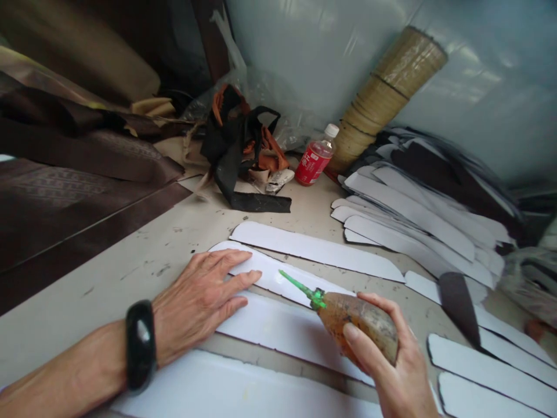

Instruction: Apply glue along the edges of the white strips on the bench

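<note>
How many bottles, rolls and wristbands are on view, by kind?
Glue bottle in right hand: 1
Red drink bottle: 1
Roll: 1
Black wristband by left hand: 1
Total: 4

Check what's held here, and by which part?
Right hand holds the glue bottle by its body, nozzle forward. Left hand holds nothing, pressing flat on a white strip.
</note>
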`<state>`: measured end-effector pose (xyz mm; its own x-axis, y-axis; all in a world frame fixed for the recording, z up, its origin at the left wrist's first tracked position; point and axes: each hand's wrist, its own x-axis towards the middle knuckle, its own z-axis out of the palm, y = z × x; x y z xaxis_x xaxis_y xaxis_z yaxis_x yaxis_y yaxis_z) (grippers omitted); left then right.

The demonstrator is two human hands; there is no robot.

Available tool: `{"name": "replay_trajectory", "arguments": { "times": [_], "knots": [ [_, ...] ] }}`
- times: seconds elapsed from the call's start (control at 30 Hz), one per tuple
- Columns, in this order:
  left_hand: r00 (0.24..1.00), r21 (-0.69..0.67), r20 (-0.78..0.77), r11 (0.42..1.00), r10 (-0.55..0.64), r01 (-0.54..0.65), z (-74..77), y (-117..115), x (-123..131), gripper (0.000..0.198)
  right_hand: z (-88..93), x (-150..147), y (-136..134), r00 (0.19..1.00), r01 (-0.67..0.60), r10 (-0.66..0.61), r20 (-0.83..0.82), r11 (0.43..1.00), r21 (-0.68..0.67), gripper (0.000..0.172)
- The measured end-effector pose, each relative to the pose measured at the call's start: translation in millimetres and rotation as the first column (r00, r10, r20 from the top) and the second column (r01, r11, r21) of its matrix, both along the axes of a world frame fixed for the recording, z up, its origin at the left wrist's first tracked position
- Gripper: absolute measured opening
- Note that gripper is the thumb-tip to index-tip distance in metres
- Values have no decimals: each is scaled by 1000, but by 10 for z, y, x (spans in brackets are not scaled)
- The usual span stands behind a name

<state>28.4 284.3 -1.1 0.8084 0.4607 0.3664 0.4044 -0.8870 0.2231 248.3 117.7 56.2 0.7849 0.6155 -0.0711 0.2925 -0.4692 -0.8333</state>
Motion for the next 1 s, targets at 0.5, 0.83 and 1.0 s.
{"name": "replay_trajectory", "arguments": {
  "times": [0.5,0.83,1.0],
  "knots": [
    [981,25,-168,995,100,-97,-146,298,350,47,50,425,266,1000,15,-15,8,1000,-7,62],
    [976,9,-192,995,103,-103,-129,281,350,47,-10,425,518,982,-87,99,161,993,-83,54],
    [978,13,-184,995,100,-99,-129,278,348,48,56,436,464,974,-75,97,204,991,-112,50]
  ]
}}
